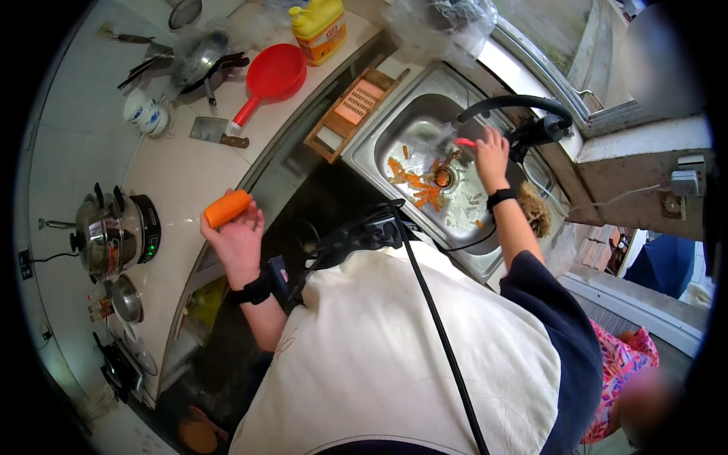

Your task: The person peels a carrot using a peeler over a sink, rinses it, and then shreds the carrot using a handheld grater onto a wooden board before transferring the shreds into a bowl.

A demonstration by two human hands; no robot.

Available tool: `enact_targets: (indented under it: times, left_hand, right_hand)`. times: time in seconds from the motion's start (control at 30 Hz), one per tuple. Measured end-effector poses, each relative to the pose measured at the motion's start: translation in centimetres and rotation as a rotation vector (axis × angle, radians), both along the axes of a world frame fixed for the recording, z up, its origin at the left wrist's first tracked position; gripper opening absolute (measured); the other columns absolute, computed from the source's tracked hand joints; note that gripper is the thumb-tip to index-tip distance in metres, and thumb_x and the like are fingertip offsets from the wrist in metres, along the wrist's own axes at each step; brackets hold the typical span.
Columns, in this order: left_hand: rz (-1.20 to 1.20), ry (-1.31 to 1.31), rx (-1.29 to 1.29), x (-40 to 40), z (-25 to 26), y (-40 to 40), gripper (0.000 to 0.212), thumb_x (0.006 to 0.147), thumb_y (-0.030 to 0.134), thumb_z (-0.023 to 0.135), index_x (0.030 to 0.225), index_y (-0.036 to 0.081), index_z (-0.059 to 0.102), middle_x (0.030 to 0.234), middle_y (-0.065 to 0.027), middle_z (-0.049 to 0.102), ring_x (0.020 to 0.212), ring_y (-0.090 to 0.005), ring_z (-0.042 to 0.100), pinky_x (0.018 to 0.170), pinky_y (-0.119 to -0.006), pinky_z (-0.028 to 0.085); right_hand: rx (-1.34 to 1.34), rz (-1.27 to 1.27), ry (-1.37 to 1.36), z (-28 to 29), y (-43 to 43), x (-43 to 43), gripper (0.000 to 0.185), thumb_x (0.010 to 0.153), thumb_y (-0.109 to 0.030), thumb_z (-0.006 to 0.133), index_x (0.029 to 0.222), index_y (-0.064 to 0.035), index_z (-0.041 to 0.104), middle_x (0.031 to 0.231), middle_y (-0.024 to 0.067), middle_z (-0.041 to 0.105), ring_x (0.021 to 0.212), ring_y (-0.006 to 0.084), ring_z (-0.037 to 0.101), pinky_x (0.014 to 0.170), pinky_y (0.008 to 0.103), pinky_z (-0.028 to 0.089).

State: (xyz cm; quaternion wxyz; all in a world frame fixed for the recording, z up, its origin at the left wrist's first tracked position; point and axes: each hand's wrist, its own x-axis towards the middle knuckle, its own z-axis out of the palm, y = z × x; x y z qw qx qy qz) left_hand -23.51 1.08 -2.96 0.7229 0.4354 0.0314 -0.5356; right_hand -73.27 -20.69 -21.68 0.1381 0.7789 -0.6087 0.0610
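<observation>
A peeled piece of carrot [227, 209] rests across the fingers of my left hand [238, 234], palm up, beside the counter edge. My right hand [492, 151] is over the steel sink [387, 125], its fingers on a small red-handled tool [464, 142] that I cannot make out fully. Water runs from the black faucet [512, 102] close to that hand. Orange carrot peels [421, 185] lie scattered in the basin, some around the drain [443, 177].
A wooden-framed grater [359, 102] lies beside the sink. On the counter are a cleaver [213, 132], a red ladle [276, 74], a yellow jug [319, 31] and a steel pot [108, 233] on an electric cooker. Another person in pink patterned clothing [611, 381] is at the lower right.
</observation>
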Motion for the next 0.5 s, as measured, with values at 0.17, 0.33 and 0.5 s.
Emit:
enact_targets:
  times: [0.17, 0.33, 0.5]
  left_hand:
    - [-0.027, 0.015, -0.028, -1.6, -0.5, 0.2, 0.073, 0.090, 0.065, 0.044, 0.139, 0.011, 0.048, 0.120, -0.0137, 0.057, 0.101, -0.0230, 0.055, 0.095, -0.038, 0.044]
    - [-0.022, 0.019, -0.038, 0.8, -1.7, 2.8, 0.073, 0.090, 0.066, 0.043, 0.139, 0.011, 0.049, 0.120, -0.0129, 0.057, 0.101, -0.0224, 0.055, 0.095, -0.037, 0.043]
    - [0.022, 0.061, 0.022, 6.2, -2.7, 4.8, 0.073, 0.089, 0.067, 0.043, 0.138, 0.013, 0.050, 0.120, -0.0121, 0.056, 0.101, -0.0219, 0.055, 0.094, -0.037, 0.043]
  right_hand:
    - [0.317, -0.040, 0.010, 2.8, -1.6, -3.2, 0.014, 0.081, -0.021, 0.065, 0.085, -0.0100, 0.072, 0.099, 0.0131, 0.065, 0.095, 0.0307, 0.064, 0.080, 0.0452, 0.049]
    - [0.261, 0.027, -0.262, 7.0, 1.0, -1.8, 0.012, 0.084, -0.018, 0.064, 0.088, -0.0080, 0.070, 0.095, 0.0173, 0.063, 0.088, 0.0366, 0.063, 0.075, 0.0457, 0.052]
    - [0.147, 0.082, -0.186, 7.3, 5.9, 3.4, 0.013, 0.087, -0.018, 0.064, 0.089, -0.0064, 0.070, 0.102, 0.0167, 0.067, 0.088, 0.0321, 0.066, 0.076, 0.0420, 0.053]
